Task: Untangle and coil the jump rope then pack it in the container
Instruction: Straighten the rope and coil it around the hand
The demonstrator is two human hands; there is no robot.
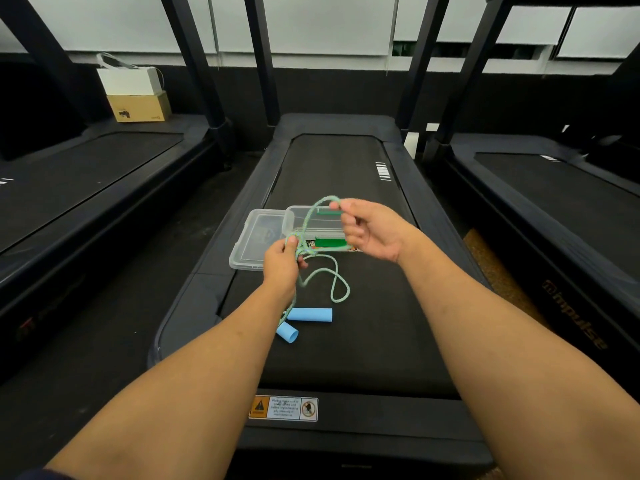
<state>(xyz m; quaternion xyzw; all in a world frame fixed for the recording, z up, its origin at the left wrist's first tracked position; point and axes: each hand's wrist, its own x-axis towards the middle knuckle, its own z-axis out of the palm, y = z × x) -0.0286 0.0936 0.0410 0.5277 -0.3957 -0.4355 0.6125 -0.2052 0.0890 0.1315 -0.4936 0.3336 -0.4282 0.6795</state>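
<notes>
Head camera looks down along a treadmill belt, where both bare hands work a pale green jump rope above it. The left hand has its fingers closed around a gathered bunch of cord, and the right hand pinches the top of a loop between thumb and fingertips, lifted up and a little apart from the left. Below the left hand the rope trails down in a loose bend to the belt, ending at two light blue handles that lie near each other by the left forearm. A clear plastic container sits open just beyond the hands, its lid folded out to the left; something green lies inside, though I can't quite make out what. That cord looks light and limp, so it will sag and twist the moment it is let slack. I'd hold it at the gathered turns, not mid-span. The handles seem stiff and easy to grasp.
</notes>
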